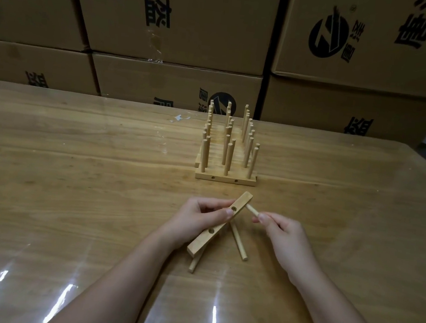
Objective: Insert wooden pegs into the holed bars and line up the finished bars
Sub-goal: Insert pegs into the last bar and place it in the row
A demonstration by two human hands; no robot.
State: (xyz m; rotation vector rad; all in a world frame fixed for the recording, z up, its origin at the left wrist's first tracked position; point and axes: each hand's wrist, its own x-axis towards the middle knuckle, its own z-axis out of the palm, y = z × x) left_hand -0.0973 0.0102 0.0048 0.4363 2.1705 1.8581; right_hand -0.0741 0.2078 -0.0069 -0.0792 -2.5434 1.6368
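Observation:
My left hand point(200, 219) grips a light wooden holed bar point(215, 230), held tilted above the table with two holes facing me. Two pegs stick out of its underside: one point(238, 243) slants down to the right, another point(195, 263) shows below the bar's near end. My right hand point(278, 231) pinches a third peg point(252, 210), whose far end meets the bar near its upper end. Behind them, several finished bars with upright pegs point(228, 147) stand lined up in a row; the nearest bar point(224, 179) shows two side holes.
The wooden table point(74, 173) has a glossy clear cover with glare streaks near me. Stacked cardboard boxes point(184, 26) form a wall along its far edge. A small white scrap point(179, 118) lies at the back of the table.

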